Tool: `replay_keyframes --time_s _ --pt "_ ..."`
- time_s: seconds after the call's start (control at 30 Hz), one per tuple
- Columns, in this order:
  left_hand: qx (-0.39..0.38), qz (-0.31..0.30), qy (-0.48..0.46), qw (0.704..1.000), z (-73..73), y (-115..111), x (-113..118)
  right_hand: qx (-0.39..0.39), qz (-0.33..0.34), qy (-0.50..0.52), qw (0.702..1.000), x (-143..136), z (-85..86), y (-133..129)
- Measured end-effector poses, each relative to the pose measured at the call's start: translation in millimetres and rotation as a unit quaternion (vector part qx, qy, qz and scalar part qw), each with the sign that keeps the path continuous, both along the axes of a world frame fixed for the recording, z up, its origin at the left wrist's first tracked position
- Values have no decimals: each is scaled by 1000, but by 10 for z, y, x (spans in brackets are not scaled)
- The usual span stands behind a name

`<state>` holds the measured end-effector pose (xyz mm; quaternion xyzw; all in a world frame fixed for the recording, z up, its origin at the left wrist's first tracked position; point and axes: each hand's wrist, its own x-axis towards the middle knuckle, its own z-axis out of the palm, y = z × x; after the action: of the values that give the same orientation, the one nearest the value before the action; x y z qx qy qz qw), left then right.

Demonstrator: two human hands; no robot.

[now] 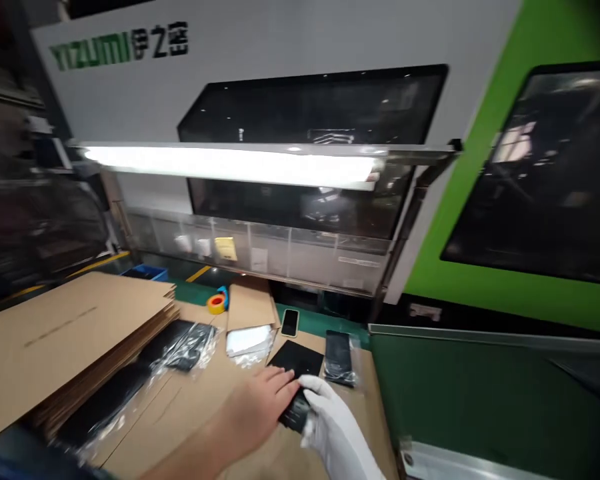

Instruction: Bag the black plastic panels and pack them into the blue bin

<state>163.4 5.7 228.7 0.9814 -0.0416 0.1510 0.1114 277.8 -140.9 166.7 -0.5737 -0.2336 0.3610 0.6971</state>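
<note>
My bare left hand (257, 407) lies over the near part of a flat black panel (297, 359), its fingers close together and touching a smaller dark piece (295, 411). My right hand (333, 423), in a white glove, has its thumb and fingers closed around the right side of that dark piece. The two hands meet at their fingertips. Beyond the panel a phone (290, 323) lies on the bench, and a black item in a clear bag (339, 359) is to the right.
Stacked cardboard sheets (75, 320) fill the left, with bagged black parts (180, 343) beside them. Behind stand a yellow tape roll (217, 304) and a cardboard piece (251, 303). A lit tube lamp (230, 165) spans above. A green surface (470, 393) is at right.
</note>
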Motion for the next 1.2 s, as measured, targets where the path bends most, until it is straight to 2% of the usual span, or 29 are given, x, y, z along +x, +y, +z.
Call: replay_keyframes --time_s 0.03,0.07,0.1,0.13,0.17,0.2,0.23,0.27,0.33,0.43,0.53,0.67,0.87,1.07,1.2 --pt "-65 14 -3 998 109 74 -180 -8 25 -31 999 -110 137 9" --pt "-150 45 -14 988 199 136 -368 -13 21 -91 996 -174 289 -9" --pt "-245 87 -30 965 267 182 -552 -18 -14 -178 984 -201 445 -42" --pt "-341 128 -45 930 315 211 -722 -20 -78 -289 954 -200 594 -83" --pt "-432 164 -58 885 342 224 -872 -18 -137 -396 908 -185 726 -122" --pt "-511 189 -66 836 353 224 -998 -14 -158 -473 867 -167 833 -154" --pt "-578 206 -72 786 350 212 -1100 -2 -144 -517 844 -156 913 -176" --pt "-631 220 -79 740 340 192 -1179 13 -116 -535 837 -159 968 -187" --pt "-695 246 -96 668 318 139 -1280 45 -74 -520 850 -209 1015 -187" --pt "-731 274 -126 612 340 57 -1336 85 -98 -463 877 -339 1008 -169" --pt "-738 292 -144 591 429 0 -1341 114 -85 -431 891 -425 992 -162" --pt "-739 306 -146 582 532 -42 -1324 133 -51 -432 890 -451 1025 -159" --pt "-749 324 -136 561 511 -67 -1289 143 -1 -378 915 -489 1078 -199" --pt "-760 319 -130 552 461 -35 -1252 141 -72 -404 901 -493 1039 -251" --pt "-756 313 -122 561 482 -3 -1213 168 -74 -381 906 -481 993 -295"
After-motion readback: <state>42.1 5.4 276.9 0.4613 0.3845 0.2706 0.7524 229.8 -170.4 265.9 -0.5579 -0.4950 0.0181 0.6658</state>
